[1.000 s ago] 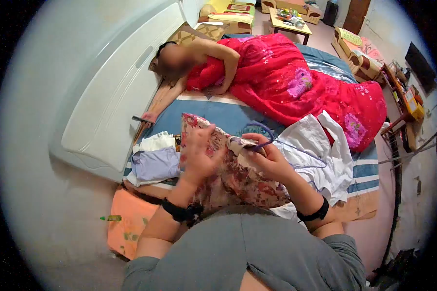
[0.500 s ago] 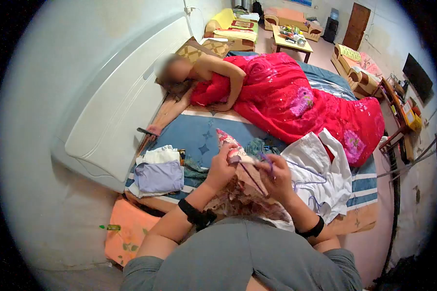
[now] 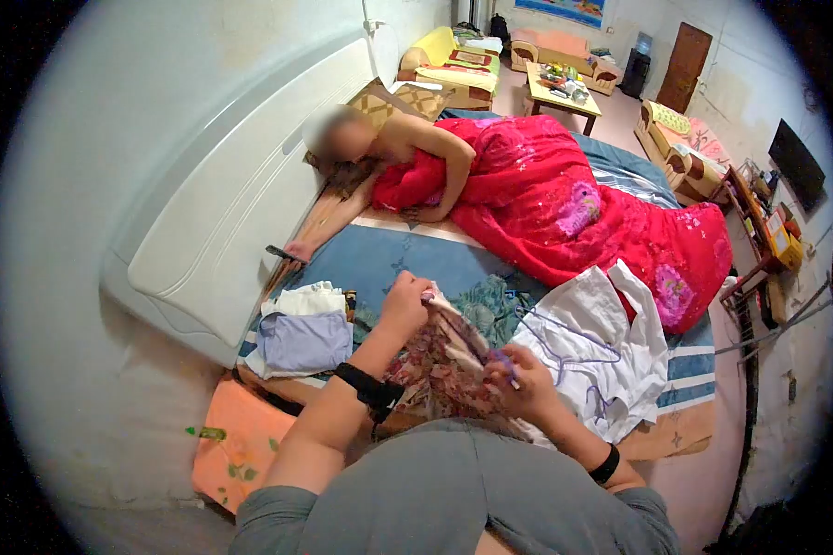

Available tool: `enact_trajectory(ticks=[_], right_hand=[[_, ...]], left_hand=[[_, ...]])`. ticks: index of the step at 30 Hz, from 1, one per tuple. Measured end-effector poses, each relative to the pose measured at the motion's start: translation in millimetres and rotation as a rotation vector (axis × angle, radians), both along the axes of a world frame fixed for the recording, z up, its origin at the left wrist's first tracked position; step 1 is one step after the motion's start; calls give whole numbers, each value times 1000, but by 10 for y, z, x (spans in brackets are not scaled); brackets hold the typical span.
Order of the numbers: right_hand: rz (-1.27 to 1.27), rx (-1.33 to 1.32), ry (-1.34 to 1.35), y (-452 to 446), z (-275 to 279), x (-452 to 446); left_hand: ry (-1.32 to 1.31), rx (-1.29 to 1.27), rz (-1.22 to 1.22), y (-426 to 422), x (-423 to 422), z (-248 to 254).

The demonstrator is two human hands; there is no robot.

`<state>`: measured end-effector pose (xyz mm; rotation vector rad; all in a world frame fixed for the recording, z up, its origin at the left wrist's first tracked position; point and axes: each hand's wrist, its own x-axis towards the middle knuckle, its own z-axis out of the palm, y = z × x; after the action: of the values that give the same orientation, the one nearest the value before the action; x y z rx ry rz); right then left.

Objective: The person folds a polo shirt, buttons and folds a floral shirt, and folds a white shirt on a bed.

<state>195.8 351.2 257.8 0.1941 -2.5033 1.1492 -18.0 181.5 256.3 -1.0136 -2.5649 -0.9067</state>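
Observation:
A floral-patterned garment (image 3: 435, 365), pink, white and dark red, hangs between my hands over the near edge of the bed. My left hand (image 3: 405, 305) is closed on its upper edge, with a bit of purple showing beside the fingers. Lower and to the right, my right hand (image 3: 525, 381) grips a purple clothes hanger (image 3: 502, 357) against the garment's edge; most of this hanger is hidden by cloth and fingers. Just right of that hand, a white shirt (image 3: 602, 347) lies spread on the bed with purple hangers (image 3: 578, 356) on it.
Folded clothes (image 3: 304, 340) lie on the bed at left, beside the white headboard (image 3: 241, 194). A person under a red floral quilt (image 3: 528, 176) lies across the bed, holding a dark phone (image 3: 285, 254). Crumpled green cloth (image 3: 491, 303) sits beyond my hands. An orange-covered surface (image 3: 241, 444) stands lower left.
My hands have moved farther apart: the left shifted a little left, the right lower. The garment's edge is now stretched diagonally between them. The view has tilted slightly.

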Motion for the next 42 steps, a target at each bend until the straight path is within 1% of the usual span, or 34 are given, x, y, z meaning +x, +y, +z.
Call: enact_trajectory(ticks=[1,2,3,4,5,6,8,9,10,12,13,15,16,17,18,19,20,21,22,23,24,25,26,27,28,29,31,32,34,35,36,38,39,42], right_hand=[[-55,15,30,-22,242,-7],[-58,10,27,15,269,-54],[-106,109,77,66,286,-84],[-153,210,129,83,378,-136],[-220,192,107,62,519,-140],[-220,192,105,79,638,-148],[-261,231,-113,120,814,-188],[-233,289,-165,119,888,-205],[-232,289,-165,121,879,-221],[-208,455,-160,125,859,-232],[-204,457,-161,100,893,-204],[-103,548,-282,14,1003,-145],[-101,549,-282,-32,954,-168],[28,708,-515,-78,819,-216],[160,863,-747,-97,623,-262],[158,840,-666,-52,189,-265],[154,849,-663,-47,-115,-220],[126,831,-524,-53,-365,-163],[100,808,-384,-115,-302,-147],[138,745,-370,-151,-220,-97],[137,743,-369,-152,-114,-90],[85,679,-453,-152,-48,-79],[34,615,-537,-146,60,-59],[100,480,-275,-105,336,-24],[96,483,-272,-95,420,-13],[121,170,-317,-90,477,-4],[192,-222,-426,-60,388,36],[192,-221,-426,0,204,40],[236,-180,-964,111,-100,34],[282,-167,-1072,100,-215,46],[313,-210,-1034,48,-324,46],[351,-345,-953,-84,-485,-45],[348,-451,-901,-148,-544,-128],[311,-737,-766,-304,-555,-269]], left_hand=[[-142,71,-63,24,20,69],[-287,141,-125,45,52,134],[-291,138,-127,65,98,246],[-408,193,-210,96,151,387],[-525,249,-293,127,216,488],[-527,249,-293,143,290,542],[-604,308,-521,173,416,591],[-550,359,-588,189,471,547],[-550,359,-587,182,455,530],[-492,338,-378,190,405,550],[-471,320,-212,152,339,588],[-480,336,-212,162,266,655],[-489,348,-217,153,256,669],[-490,348,-216,199,327,645],[-381,319,-393,313,476,588],[-264,291,-568,407,635,532],[-382,186,-595,453,811,533],[-363,181,-653,489,915,403],[-345,173,-711,503,965,353],[-343,174,-711,493,945,309],[-416,136,-580,445,927,330],[-490,94,-449,385,924,359],[-493,89,-451,324,910,398],[-491,79,-393,274,873,471],[-486,71,-335,257,846,516],[-442,83,-363,268,821,483],[-414,124,-377,288,837,497],[-387,162,-394,302,852,500],[-399,162,-413,309,924,411],[-407,164,-432,337,976,364],[-395,162,-442,372,1066,353],[-337,6,-797,447,1236,360],[-324,4,-805,489,1256,369],[-431,29,-801,587,1340,360]])
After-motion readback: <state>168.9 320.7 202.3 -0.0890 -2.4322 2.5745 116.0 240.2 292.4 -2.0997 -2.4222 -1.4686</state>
